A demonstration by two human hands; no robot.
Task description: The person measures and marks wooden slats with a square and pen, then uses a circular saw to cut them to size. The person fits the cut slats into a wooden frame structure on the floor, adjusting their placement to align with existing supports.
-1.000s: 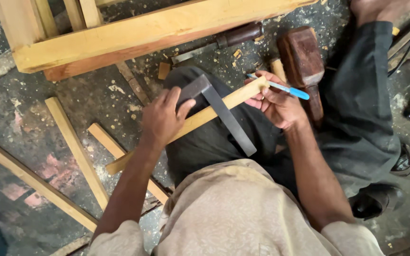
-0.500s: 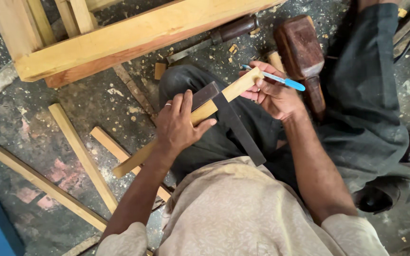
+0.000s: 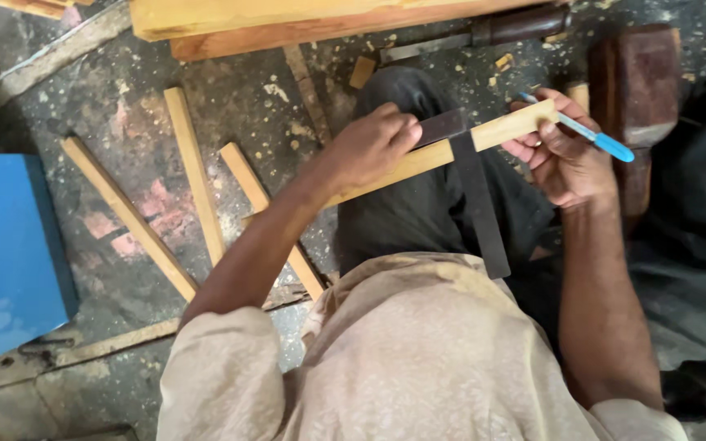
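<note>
- Two big pieces frame the scene: a heavy timber beam [image 3: 328, 20] lies across the top of the view on the dusty floor [image 3: 124, 106], and a blue box [image 3: 6, 245] sits at the left edge.
- Three loose wooden battens [image 3: 194, 167] lie on the floor between the box and the person's knee, well apart from the hands.
- One wooden strip [image 3: 500, 129] is the piece in hand; it rests across the dark-trousered knee, running from lower left up to the right. It looks light and stiff, dry enough not to slip, and thin enough that it could snap if levered hard. It seems best held down near the middle, close to where the marking is done.
- One try square [image 3: 471, 188] lies on the strip: its dark stock sits along the wood and its flat blade hangs down over the leg. Steel and rigid, it should stay true if pressed flat.
- Left hand [image 3: 369, 147]: curled, fingers closed down over the square's stock and the strip, pinning both to the knee.
- Right hand [image 3: 561, 159]: fingers wrapped round the strip's far end from beneath, with a blue pen [image 3: 594, 140] pinched between them, its tip near the wood's end.
- Beyond the right hand a dark wooden mallet [image 3: 631, 82] rests on the floor.
</note>
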